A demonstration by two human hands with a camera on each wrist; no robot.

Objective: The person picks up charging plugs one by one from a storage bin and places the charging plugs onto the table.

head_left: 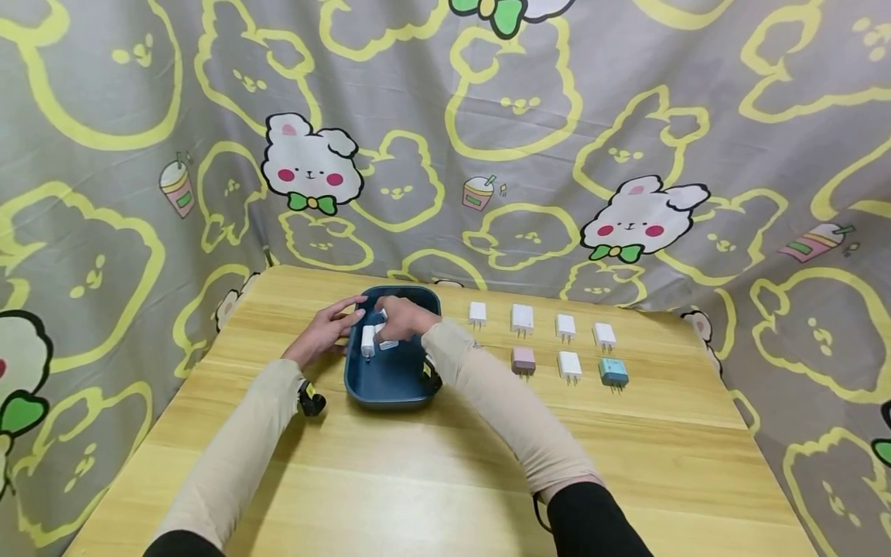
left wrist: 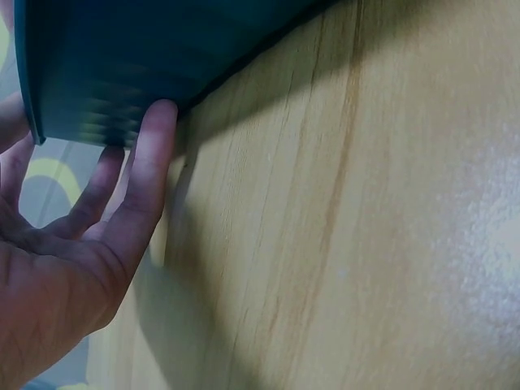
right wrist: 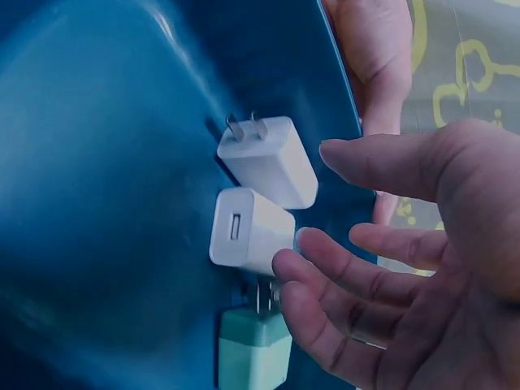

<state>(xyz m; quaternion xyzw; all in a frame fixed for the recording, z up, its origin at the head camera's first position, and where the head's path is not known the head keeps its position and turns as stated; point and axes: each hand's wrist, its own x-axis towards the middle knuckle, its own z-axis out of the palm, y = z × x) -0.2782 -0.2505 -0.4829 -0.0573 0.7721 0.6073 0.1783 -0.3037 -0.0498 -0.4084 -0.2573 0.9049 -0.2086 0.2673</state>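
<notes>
A dark blue plastic basin (head_left: pixel 393 393) sits on the wooden table. My left hand (head_left: pixel 324 333) holds its left side, fingertips over the rim and other fingers against the outer wall in the left wrist view. Inside the basin is my right hand (head_left: pixel 407 317), its fingers loosely bent and the thumb apart. Beside its fingertips, the right wrist view shows a white charger plug (right wrist: pixel 252 231) with a USB port, another white charger plug (right wrist: pixel 272 162) with metal prongs, and a green-and-white one (right wrist: pixel 253 353). Whether a fingertip touches the middle plug, I cannot tell.
Right of the basin stand two rows of charger plugs: several white ones such as this one (head_left: pixel 522 318), a pink one (head_left: pixel 523 360) and a blue one (head_left: pixel 614 372). A patterned grey curtain (head_left: pixel 418 178) closes off the table's back and sides.
</notes>
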